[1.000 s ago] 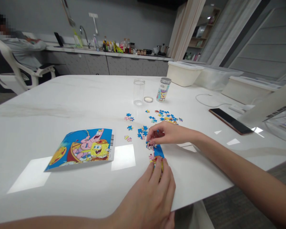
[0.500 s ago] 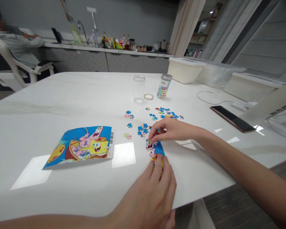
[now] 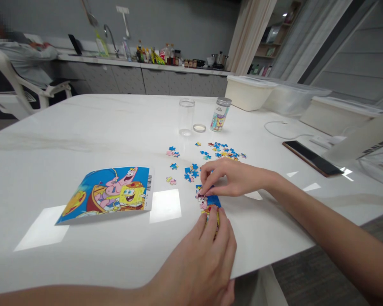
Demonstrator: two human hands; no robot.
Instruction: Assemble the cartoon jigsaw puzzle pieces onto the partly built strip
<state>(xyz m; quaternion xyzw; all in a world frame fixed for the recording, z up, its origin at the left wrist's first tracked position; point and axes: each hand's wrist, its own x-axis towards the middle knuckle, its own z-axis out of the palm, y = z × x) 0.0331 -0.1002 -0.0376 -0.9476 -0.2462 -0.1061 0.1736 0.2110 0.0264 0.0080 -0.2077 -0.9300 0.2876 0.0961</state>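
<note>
A partly joined jigsaw [image 3: 213, 200] with blue, pink and yellow areas lies near the table's front edge. My left hand [image 3: 207, 246] rests over its lower part, fingers together on the pieces. At its upper edge my right hand [image 3: 225, 176] has thumb and fingertips pinched; whatever lies between them is too small to make out. Loose pieces are scattered beyond, with blue ones [image 3: 191, 173] beside the right hand and a mixed pile [image 3: 225, 151] behind it. A picture sheet [image 3: 111, 193] with cartoon figures lies to the left.
A clear open jar [image 3: 186, 117], a round lid [image 3: 199, 128] and a labelled jar [image 3: 220, 114] stand behind the pieces. A phone [image 3: 312, 158], a white cable and storage boxes [image 3: 249, 92] are on the right. A person [image 3: 28, 57] sits at the far left.
My right hand's fingertips have moved slightly down onto the jigsaw's upper part, and its fingers are closer together. My left hand has stayed in place.
</note>
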